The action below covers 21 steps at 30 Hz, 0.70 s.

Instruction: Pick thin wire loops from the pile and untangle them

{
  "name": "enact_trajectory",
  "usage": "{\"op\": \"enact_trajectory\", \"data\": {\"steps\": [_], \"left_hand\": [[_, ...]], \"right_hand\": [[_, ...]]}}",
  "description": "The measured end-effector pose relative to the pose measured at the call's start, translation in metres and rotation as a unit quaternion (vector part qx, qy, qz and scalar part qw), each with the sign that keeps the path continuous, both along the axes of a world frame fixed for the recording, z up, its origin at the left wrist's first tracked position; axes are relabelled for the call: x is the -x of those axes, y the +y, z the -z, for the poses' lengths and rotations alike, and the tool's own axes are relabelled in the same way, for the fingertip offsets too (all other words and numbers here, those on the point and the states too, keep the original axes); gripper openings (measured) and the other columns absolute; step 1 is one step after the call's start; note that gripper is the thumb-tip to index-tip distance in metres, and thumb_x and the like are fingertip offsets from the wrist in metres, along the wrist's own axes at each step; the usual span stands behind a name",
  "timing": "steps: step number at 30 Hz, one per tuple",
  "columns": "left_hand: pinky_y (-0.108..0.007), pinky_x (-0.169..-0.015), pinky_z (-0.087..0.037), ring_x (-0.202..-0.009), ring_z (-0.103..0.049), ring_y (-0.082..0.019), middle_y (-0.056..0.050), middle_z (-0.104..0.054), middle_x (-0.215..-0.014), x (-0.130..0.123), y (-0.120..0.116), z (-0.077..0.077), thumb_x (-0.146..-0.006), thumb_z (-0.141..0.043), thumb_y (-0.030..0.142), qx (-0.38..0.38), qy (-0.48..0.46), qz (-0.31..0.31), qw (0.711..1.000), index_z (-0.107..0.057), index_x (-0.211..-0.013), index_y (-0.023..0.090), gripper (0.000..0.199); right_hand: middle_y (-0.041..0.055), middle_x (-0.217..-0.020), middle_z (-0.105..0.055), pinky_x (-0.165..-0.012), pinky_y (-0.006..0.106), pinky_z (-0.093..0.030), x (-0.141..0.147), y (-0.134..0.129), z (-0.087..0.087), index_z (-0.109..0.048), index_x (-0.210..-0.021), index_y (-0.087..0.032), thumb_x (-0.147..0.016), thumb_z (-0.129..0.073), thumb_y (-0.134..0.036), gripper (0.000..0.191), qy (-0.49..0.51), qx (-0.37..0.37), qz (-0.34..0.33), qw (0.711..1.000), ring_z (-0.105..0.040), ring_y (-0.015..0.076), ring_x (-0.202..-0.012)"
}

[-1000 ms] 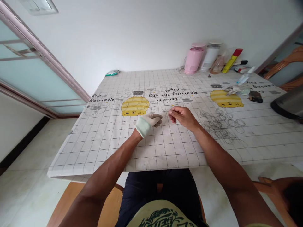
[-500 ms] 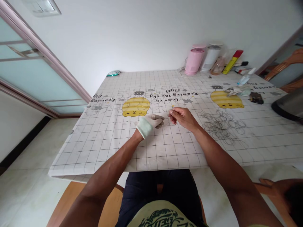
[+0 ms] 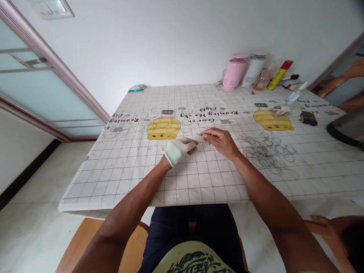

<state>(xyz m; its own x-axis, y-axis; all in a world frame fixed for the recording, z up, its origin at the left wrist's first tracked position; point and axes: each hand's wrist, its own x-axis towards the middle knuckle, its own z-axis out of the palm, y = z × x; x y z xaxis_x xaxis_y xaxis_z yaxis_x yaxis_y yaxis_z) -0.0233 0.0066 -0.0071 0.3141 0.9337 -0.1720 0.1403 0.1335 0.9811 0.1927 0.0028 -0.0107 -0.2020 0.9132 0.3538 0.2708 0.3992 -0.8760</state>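
My left hand (image 3: 184, 146), in a pale glove with a light green cuff, is over the middle of the table with its thumb and fingers pressed together. Just right of it my bare right hand (image 3: 220, 142) has its thumb and fingertips in a pinch. A thin wire (image 3: 200, 137) shows faintly in the small gap between the two hands; its ends are hidden in the fingers. A loose pile of similar wire loops (image 3: 265, 151) lies to the right of my right forearm. Faint bent lines of wire (image 3: 196, 108) lie beyond my hands.
A checked tablecloth (image 3: 119, 182) covers the table. At the back stand a pink cylinder (image 3: 234, 74), a white one (image 3: 251, 72), a bottle (image 3: 261, 79) and a yellow-red tube (image 3: 280, 76). Another glove (image 3: 287, 110) and a dark metal pot (image 3: 348, 129) are at right.
My right fingertips have shifted slightly left, towards my left hand, and their pinch has flattened. My left hand stays almost where it was.
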Motion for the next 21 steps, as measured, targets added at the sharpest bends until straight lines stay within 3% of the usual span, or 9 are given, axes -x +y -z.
{"op": "enact_trajectory", "data": {"steps": [3,6,10,13,16,21], "left_hand": [[-0.030,-0.074,-0.057,-0.078,-0.072,-0.018,-0.013,-0.078,-0.095,0.006,0.004,0.007,-0.099,-0.061,0.041,0.049,-0.121,0.045,0.990,-0.075,-0.105,0.012,0.033],[-0.033,-0.080,-0.057,-0.090,-0.073,-0.022,-0.017,-0.077,-0.103,0.010,0.006,0.013,-0.100,-0.058,0.055,0.126,-0.210,0.114,0.963,-0.073,-0.110,0.012,0.047],[-0.030,-0.073,-0.055,-0.079,-0.070,-0.019,-0.010,-0.073,-0.088,0.009,0.008,0.015,-0.095,-0.067,0.058,0.206,-0.219,0.197,0.933,-0.073,-0.106,0.018,0.043],[-0.026,-0.061,-0.050,-0.062,-0.061,-0.013,-0.004,-0.066,-0.073,0.005,0.008,0.013,-0.084,-0.083,0.053,0.216,-0.182,0.167,0.945,-0.072,-0.103,0.017,0.042],[-0.024,-0.057,-0.047,-0.057,-0.058,-0.011,-0.001,-0.062,-0.068,0.002,0.008,0.011,-0.072,-0.093,0.046,0.192,-0.186,0.140,0.953,-0.072,-0.102,0.013,0.049],[-0.024,-0.055,-0.046,-0.053,-0.055,-0.010,0.001,-0.060,-0.065,-0.001,0.004,0.011,-0.076,-0.089,0.040,0.161,-0.222,0.102,0.956,-0.069,-0.088,0.014,0.036]], "right_hand": [[0.0049,-0.110,-0.076,-0.095,0.042,-0.059,0.001,-0.001,-0.003,-0.082,-0.107,-0.032,-0.099,-0.067,-0.051,0.026,0.018,-0.030,-0.008,0.999,-0.072,0.0240,-0.105],[0.0032,-0.119,-0.076,-0.108,0.047,-0.055,0.004,-0.004,-0.006,-0.083,-0.109,-0.036,-0.100,-0.068,-0.050,0.022,0.024,-0.050,-0.030,0.998,-0.068,0.0254,-0.119],[0.0006,-0.128,-0.074,-0.112,0.048,-0.054,0.011,-0.007,-0.006,-0.082,-0.112,-0.040,-0.100,-0.068,-0.048,0.020,0.011,-0.051,-0.071,0.996,-0.064,0.0254,-0.128],[0.0002,-0.128,-0.075,-0.114,0.050,-0.052,0.014,-0.007,-0.004,-0.082,-0.113,-0.042,-0.101,-0.067,-0.046,0.020,0.005,-0.068,-0.073,0.995,-0.063,0.0251,-0.128],[-0.0002,-0.127,-0.075,-0.114,0.051,-0.052,0.014,-0.006,-0.002,-0.081,-0.116,-0.043,-0.102,-0.067,-0.043,0.020,0.004,-0.083,-0.066,0.994,-0.064,0.0249,-0.126],[0.0004,-0.127,-0.075,-0.115,0.051,-0.050,0.014,-0.005,0.000,-0.080,-0.121,-0.043,-0.104,-0.064,-0.038,0.024,-0.017,-0.116,-0.088,0.989,-0.064,0.0250,-0.125]]}}
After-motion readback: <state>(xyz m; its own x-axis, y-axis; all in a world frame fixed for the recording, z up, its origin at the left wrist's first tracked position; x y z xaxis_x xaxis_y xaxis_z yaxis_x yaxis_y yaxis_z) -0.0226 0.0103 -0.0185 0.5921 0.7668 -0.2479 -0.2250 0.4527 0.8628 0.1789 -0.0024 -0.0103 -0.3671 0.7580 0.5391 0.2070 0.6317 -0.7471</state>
